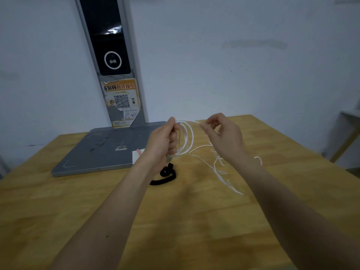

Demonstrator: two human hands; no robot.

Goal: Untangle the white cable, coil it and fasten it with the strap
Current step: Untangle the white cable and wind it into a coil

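Two bare forearms reach over one wooden table (58, 201); left hand (163, 141) fingers grip one white cable (188, 139), right hand (224, 133) fingers pinch it.

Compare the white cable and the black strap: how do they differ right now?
The white cable is thin and partly looped, held by the left hand and pinched by the right hand; the black strap is wider and untouched. The cable is mostly lifted; the strap lies curled on the wooden table. Both are flexible.

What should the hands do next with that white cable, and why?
Probably swing the right hand round to lay another loop into the left hand: it grips only a few turns of cable, and loose cable lies on the table.
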